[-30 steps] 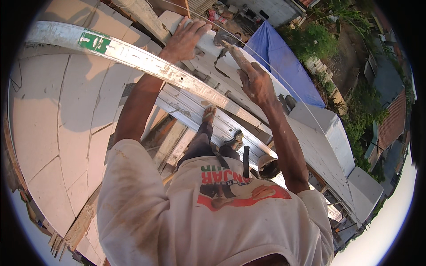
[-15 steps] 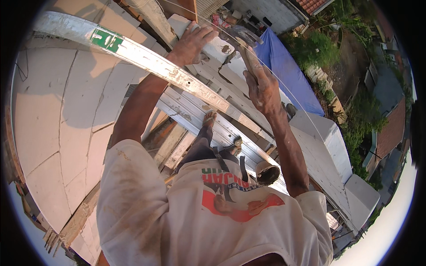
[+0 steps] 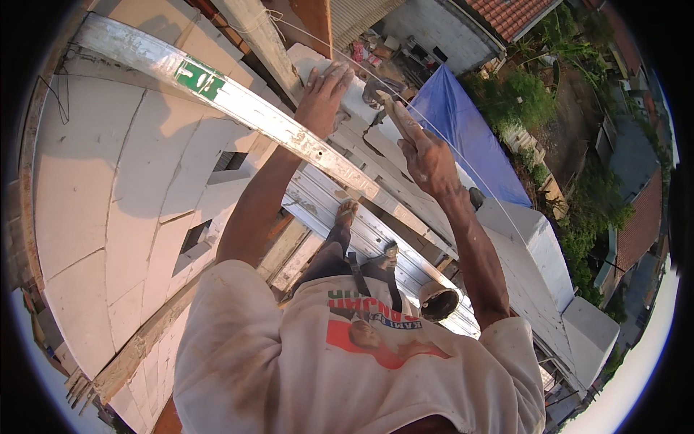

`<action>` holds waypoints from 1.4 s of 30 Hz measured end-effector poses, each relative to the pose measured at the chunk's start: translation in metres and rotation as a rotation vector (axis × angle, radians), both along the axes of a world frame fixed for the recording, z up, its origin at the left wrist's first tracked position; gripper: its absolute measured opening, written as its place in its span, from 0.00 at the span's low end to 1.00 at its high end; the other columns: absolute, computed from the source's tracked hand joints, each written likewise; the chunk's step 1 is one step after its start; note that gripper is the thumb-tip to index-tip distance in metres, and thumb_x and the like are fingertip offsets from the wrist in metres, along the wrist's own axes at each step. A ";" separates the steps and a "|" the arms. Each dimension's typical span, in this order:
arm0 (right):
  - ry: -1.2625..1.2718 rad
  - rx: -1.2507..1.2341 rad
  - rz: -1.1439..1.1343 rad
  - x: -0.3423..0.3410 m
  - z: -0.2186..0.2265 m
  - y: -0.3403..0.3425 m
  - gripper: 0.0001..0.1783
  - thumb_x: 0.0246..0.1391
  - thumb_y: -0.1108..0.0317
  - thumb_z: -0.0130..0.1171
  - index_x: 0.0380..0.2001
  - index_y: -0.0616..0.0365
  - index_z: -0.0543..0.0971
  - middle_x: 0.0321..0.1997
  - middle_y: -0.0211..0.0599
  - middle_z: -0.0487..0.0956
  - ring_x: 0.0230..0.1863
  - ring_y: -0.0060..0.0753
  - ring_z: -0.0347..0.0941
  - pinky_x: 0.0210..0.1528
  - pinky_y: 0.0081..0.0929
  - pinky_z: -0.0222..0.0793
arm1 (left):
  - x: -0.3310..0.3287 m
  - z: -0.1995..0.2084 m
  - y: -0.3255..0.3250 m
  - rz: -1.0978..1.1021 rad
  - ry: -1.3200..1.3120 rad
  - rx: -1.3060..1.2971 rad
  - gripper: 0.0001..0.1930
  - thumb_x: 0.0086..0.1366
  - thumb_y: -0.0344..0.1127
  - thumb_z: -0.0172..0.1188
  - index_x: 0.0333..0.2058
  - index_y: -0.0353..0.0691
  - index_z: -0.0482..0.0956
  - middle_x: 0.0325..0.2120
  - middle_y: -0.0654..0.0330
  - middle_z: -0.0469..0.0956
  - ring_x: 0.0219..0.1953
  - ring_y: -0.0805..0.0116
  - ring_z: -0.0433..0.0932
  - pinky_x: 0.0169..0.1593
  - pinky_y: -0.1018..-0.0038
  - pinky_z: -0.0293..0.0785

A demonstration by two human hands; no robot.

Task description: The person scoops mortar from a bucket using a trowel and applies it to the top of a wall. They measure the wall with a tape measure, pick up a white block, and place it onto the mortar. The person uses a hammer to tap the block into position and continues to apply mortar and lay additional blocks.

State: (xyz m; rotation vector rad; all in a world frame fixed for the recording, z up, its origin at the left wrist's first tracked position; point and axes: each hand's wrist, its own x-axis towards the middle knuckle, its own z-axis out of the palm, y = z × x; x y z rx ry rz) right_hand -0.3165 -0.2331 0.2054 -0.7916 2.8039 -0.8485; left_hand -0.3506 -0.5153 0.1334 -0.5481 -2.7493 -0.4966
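My left hand (image 3: 322, 101) lies with fingers outstretched on a pale wall block (image 3: 356, 100) at the top of the wall. To the right of it, my right hand (image 3: 431, 160) is closed round the handle of a trowel (image 3: 402, 121). The trowel's dark blade points away from me, at the block's right edge, partly lost against the background. A dark, jagged patch like a crack or mortar marks the block's side nearby. A long metal rail (image 3: 275, 129) with a green label passes across my left forearm.
A taut string (image 3: 463, 155) runs beside the wall blocks. My feet stand on a ribbed metal plank (image 3: 325, 199). A crusted round container (image 3: 439, 301) is near my waist. Left is a pale block wall (image 3: 137, 173); a blue tarp (image 3: 463, 130) and trees lie below right.
The trowel has come left and nearer to me, its blade now closer to the block. My left hand stays on the block. The whole view has shifted slightly.
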 end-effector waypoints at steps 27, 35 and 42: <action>0.042 0.131 0.138 -0.067 0.020 -0.087 0.38 0.64 0.67 0.56 0.75 0.37 0.57 0.39 0.54 0.83 0.38 0.56 0.82 0.38 0.50 0.79 | 0.065 -0.023 0.017 0.210 0.079 0.026 0.47 0.47 0.42 0.74 0.68 0.36 0.68 0.71 0.55 0.63 0.58 0.55 0.73 0.59 0.54 0.65; 0.036 0.067 0.058 -0.017 0.017 -0.025 0.38 0.67 0.68 0.52 0.76 0.31 0.55 0.41 0.51 0.83 0.38 0.53 0.83 0.39 0.50 0.79 | 0.064 -0.048 0.013 0.210 0.127 0.030 0.43 0.55 0.46 0.66 0.69 0.37 0.66 0.70 0.60 0.64 0.52 0.55 0.76 0.56 0.57 0.67; 0.064 0.116 0.043 -0.002 0.022 -0.010 0.38 0.66 0.67 0.55 0.76 0.33 0.56 0.37 0.49 0.81 0.33 0.51 0.80 0.35 0.49 0.77 | 0.062 -0.052 0.006 0.171 0.107 0.005 0.39 0.60 0.41 0.63 0.70 0.37 0.65 0.72 0.56 0.59 0.58 0.53 0.73 0.62 0.53 0.62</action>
